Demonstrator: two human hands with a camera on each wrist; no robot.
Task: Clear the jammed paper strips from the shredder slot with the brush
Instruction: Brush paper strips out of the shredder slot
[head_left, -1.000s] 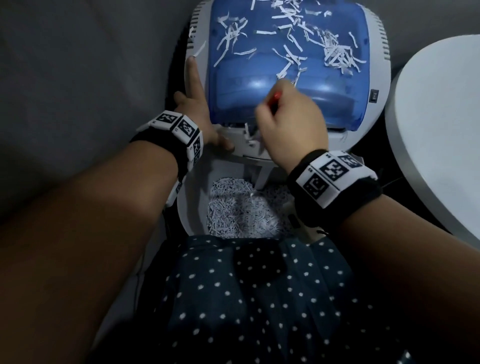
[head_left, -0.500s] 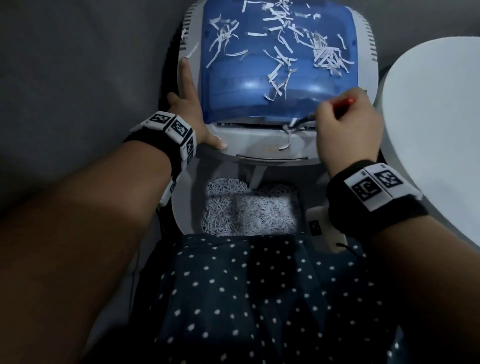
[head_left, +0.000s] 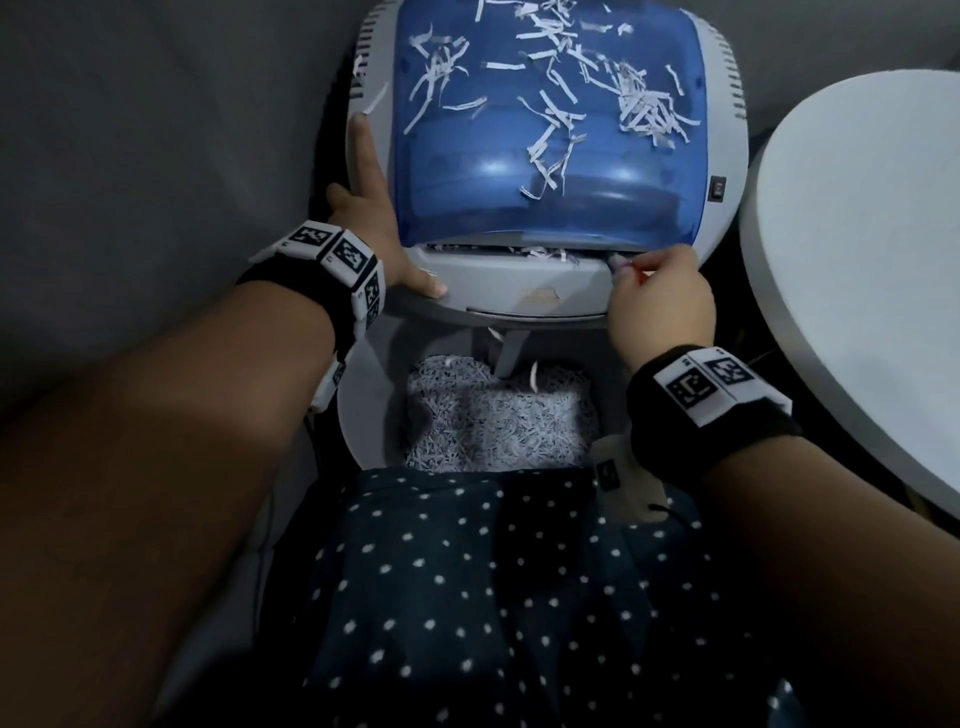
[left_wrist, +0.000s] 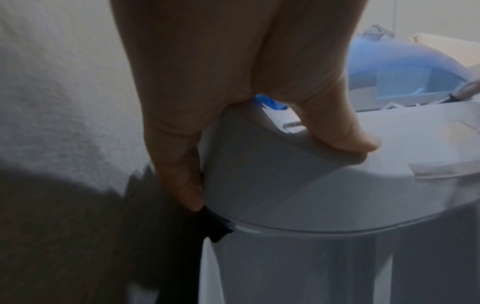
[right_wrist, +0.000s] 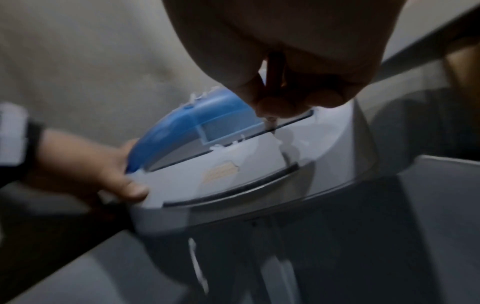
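The right hand (head_left: 660, 296) pinches the thin red-handled brush (head_left: 621, 264), bristles at the right end of the grey shredder's slot (head_left: 519, 248). White jammed paper strips (head_left: 545, 255) lie leftward along the slot. The left hand (head_left: 382, 244), fingers straight, braces the shredder's left edge.

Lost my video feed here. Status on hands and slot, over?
Left hand braces shredder. Right hand pinches brush at slot's right end. Paper strips jammed mid-slot. Nothing blocking.
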